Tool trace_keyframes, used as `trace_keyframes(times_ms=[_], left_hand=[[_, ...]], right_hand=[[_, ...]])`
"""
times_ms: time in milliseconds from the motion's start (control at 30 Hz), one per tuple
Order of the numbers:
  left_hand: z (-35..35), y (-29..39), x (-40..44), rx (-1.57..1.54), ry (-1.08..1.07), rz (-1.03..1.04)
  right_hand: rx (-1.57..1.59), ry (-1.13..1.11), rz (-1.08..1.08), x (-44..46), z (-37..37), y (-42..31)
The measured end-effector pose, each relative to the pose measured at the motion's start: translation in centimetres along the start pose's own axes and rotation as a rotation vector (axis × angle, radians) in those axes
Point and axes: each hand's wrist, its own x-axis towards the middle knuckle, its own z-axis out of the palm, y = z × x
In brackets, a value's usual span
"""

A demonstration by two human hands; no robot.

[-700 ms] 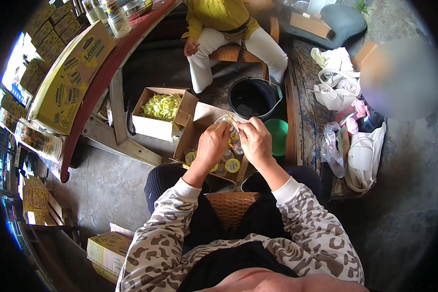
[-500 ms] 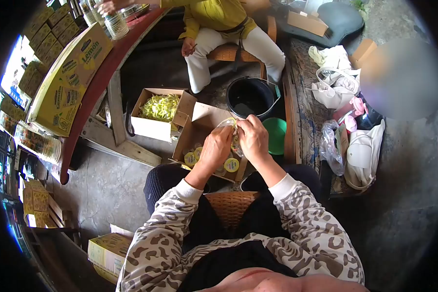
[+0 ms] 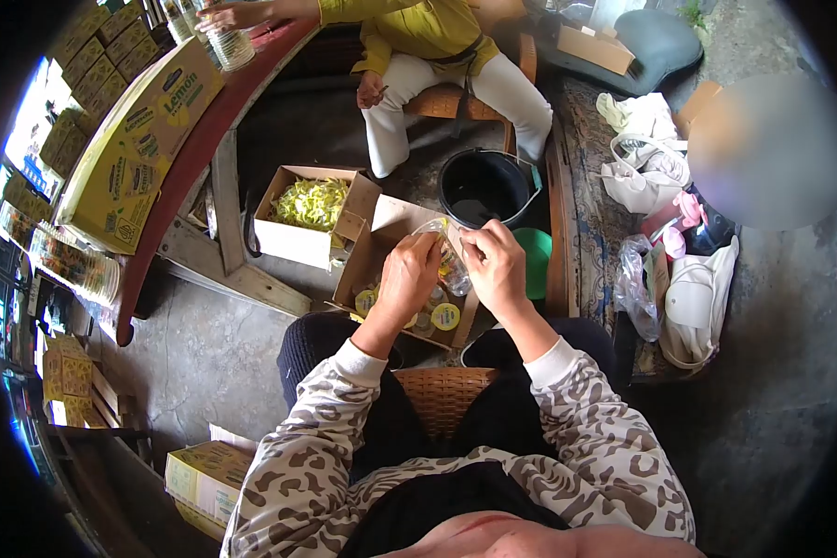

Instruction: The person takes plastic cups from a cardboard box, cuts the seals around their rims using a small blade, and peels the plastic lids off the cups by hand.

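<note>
Both my hands are raised over an open cardboard box (image 3: 355,276). A clear plastic cup (image 3: 431,226), partly hidden by my fingers, is held in my left hand (image 3: 411,272). My right hand (image 3: 495,268) is beside it, thumb and fingers pinched together; whatever they hold, if anything, is too small to make out. Below, in the box, lie clear plastic cups with round yellow-and-white printed lids (image 3: 445,317).
Beyond are a box of yellow-green strips (image 3: 309,204), a black bucket (image 3: 484,186) and a green basin (image 3: 532,263). A co-worker in yellow (image 3: 418,33) sits opposite, one hand on clear cups (image 3: 230,48) on the red table (image 3: 216,102). Bags (image 3: 697,298) lie right.
My right hand has moved slightly right, away from my left, so a gap shows between them. The co-worker's arm at the table reaches further across the view.
</note>
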Motion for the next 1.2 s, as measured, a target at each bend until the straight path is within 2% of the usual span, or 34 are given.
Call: trace_keyframes(times_ms=[200, 367, 667, 733, 967, 1067, 1133, 1200], left_hand=[[0.5, 0.2, -0.2, 0.035, -0.02, -0.014], [1.4, 0.1, -0.5, -0.004, 0.006, 0.001], [2.3, -0.1, -0.8, 0.002, -0.007, 0.025], [2.5, -0.4, -0.9, 0.004, -0.007, 0.038], [2.7, -0.4, -1.0, 0.026, -0.024, 0.081], [2.8, -0.5, -1.1, 0.012, -0.043, 0.073], [2.6, -0.1, -0.9, 0.005, -0.02, 0.078], [2.1, 0.2, -0.7, 0.001, 0.003, 0.081]], right_hand=[[-0.085, -0.004, -0.086, -0.7, 0.5, -0.6], [-0.111, 0.001, -0.063, -0.9, 1.3, -0.1], [-0.09, -0.007, -0.005, -1.1, 1.3, 0.2], [-0.111, -0.1, 0.05, -1.3, 1.3, 0.5], [-0.097, -0.027, 0.061, -1.1, 1.9, 0.9], [-0.076, -0.023, 0.095, -1.0, 1.8, 1.1], [-0.012, -0.085, 0.236, -1.0, 1.7, 1.5], [-0.008, -0.069, 0.209, -1.1, 1.5, 1.4]])
